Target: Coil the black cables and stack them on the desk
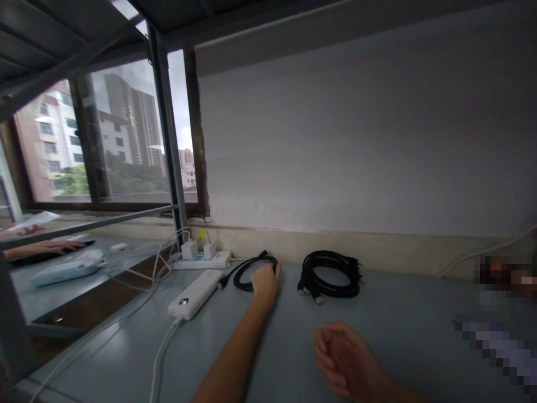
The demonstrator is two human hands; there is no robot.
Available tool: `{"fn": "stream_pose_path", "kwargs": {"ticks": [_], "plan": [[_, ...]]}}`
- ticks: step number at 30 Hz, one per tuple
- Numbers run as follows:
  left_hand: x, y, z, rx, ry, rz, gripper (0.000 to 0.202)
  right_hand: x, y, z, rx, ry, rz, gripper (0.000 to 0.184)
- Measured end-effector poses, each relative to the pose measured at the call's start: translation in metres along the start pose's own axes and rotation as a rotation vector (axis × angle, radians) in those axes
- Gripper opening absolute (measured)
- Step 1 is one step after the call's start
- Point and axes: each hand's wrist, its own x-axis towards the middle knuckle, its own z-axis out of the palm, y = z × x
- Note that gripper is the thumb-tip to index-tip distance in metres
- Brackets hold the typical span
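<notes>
My left hand reaches far forward over the grey table and rests on a small coil of black cable, fingers closed over its right side. A white power bank lies just left of that coil, with the cable's plug at its end. A larger coil of black cable lies to the right of the hand, untouched. My right hand hovers near the table's front with its fingers loosely curled and nothing in them.
A white power strip with two chargers sits by the wall, white cords trailing left. A metal rack post stands before the window. Another person's hand rests on the neighbouring table at left. Blurred items lie at the far right.
</notes>
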Motion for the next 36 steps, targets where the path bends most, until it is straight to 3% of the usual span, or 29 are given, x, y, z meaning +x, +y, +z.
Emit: {"fn": "stream_pose_path", "kwargs": {"ticks": [4, 8, 10, 15, 17, 19, 23, 26, 29, 31, 33, 36], "plan": [[0.002, 0.015, -0.037, -0.238, 0.190, -0.079, 0.053, 0.001, 0.003, 0.001, -0.182, 0.111, 0.026, 0.027], [0.006, 0.033, -0.079, -0.589, 0.258, -0.128, 0.068, 0.005, -0.010, 0.004, -0.609, 0.115, -0.139, 0.035], [0.007, 0.046, -0.096, -0.783, 0.182, -0.099, 0.071, 0.009, -0.029, 0.014, -0.805, 0.161, -0.264, 0.036], [0.002, 0.088, -0.136, -1.104, -0.116, 0.034, 0.064, 0.011, -0.104, 0.065, -0.989, 0.526, -0.679, 0.044], [-0.003, 0.104, -0.147, -1.192, -0.177, 0.086, 0.061, 0.007, -0.132, 0.084, -1.133, 0.541, -0.722, 0.038], [-0.007, 0.118, -0.152, -1.293, -0.181, 0.139, 0.061, 0.002, -0.152, 0.097, -1.246, 0.540, -0.788, 0.044], [-0.011, 0.138, -0.148, -1.409, -0.146, 0.193, 0.062, -0.005, -0.169, 0.103, -1.092, 0.578, -0.948, 0.038], [-0.010, 0.142, -0.143, -1.393, -0.093, 0.201, 0.046, -0.012, -0.176, 0.096, -0.946, 0.559, -0.955, 0.035], [-0.009, 0.139, -0.145, -1.379, -0.186, 0.216, 0.031, -0.024, -0.187, 0.088, -0.806, 0.607, -0.952, 0.034], [-0.008, 0.134, -0.151, -1.418, -0.244, 0.221, 0.029, -0.036, -0.192, 0.084, -0.670, 0.648, -1.042, 0.036], [-0.005, 0.127, -0.157, -1.472, -0.195, 0.201, 0.031, -0.048, -0.196, 0.082, -0.512, 0.680, -1.164, 0.038], [0.001, 0.113, -0.166, -1.510, -0.015, 0.162, 0.030, -0.064, -0.197, 0.082, -0.375, 0.707, -1.273, 0.037]]}}
